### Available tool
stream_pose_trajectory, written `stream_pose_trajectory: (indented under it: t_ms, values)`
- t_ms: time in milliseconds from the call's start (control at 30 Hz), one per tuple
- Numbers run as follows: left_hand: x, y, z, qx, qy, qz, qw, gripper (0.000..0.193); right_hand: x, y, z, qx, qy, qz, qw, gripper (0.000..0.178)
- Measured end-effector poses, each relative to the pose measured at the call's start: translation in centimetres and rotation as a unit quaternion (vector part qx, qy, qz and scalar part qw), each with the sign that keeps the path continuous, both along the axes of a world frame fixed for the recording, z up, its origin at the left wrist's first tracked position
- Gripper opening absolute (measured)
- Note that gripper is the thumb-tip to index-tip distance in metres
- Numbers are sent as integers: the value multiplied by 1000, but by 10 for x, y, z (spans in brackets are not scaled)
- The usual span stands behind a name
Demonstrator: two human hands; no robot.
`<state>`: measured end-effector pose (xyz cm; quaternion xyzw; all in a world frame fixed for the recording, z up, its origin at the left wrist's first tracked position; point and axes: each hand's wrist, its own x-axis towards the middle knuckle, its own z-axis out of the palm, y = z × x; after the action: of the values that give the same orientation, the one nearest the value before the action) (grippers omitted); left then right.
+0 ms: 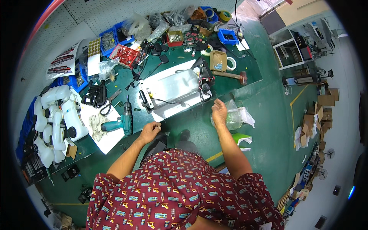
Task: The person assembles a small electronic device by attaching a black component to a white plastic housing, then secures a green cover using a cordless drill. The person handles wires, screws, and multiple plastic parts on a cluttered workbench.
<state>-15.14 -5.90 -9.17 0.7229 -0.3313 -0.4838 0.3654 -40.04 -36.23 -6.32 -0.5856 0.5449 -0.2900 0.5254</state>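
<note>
A long silver metal housing [174,87] lies slantwise on white sheet at the bench's front edge. Wires and black parts [206,78] crowd its right end, and a black bracket [145,100] caps its left end. My left hand [150,132] is closed just in front of the bench edge, below the housing's left corner. At the housing's right corner, off the edge, my right hand [219,113] is closed too. Whether either hand holds something small is hidden by the fingers. A teal cordless drill [122,123] rests left of my left hand, beside scissors [111,102].
White plastic tanks [63,115] pile up at the bench's left end. Along the back stand a red bin of red parts [125,56], blue bins [227,37] and plastic bags. A hammer [230,75] lies right of the housing. On the floor sits a clear bag [234,118].
</note>
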Motion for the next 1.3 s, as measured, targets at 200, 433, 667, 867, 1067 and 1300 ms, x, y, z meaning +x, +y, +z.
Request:
stream_pose_trajectory:
  t_ms: [200,433,667,867,1067,1300]
  values:
    - [-9,22,-9,19,21,23,999,34,12,28,-48,218,20,126,968,76]
    - [-43,13,-10,38,-21,-6,999,34,35,38,-44,286,-23,103,952,36]
    - [-98,-76,-25,-94,-99,-52,989,62,14,20,-41,358,-43,171,917,33]
    - [-128,-90,-56,-51,51,-98,993,34,8,11,-29,418,-62,200,884,37]
    - [-130,-62,-36,-53,191,32,980,13,7,15,-35,426,-145,184,874,37]
    - [-120,-42,-27,-45,142,89,985,22,-12,29,-12,362,-74,68,927,35]
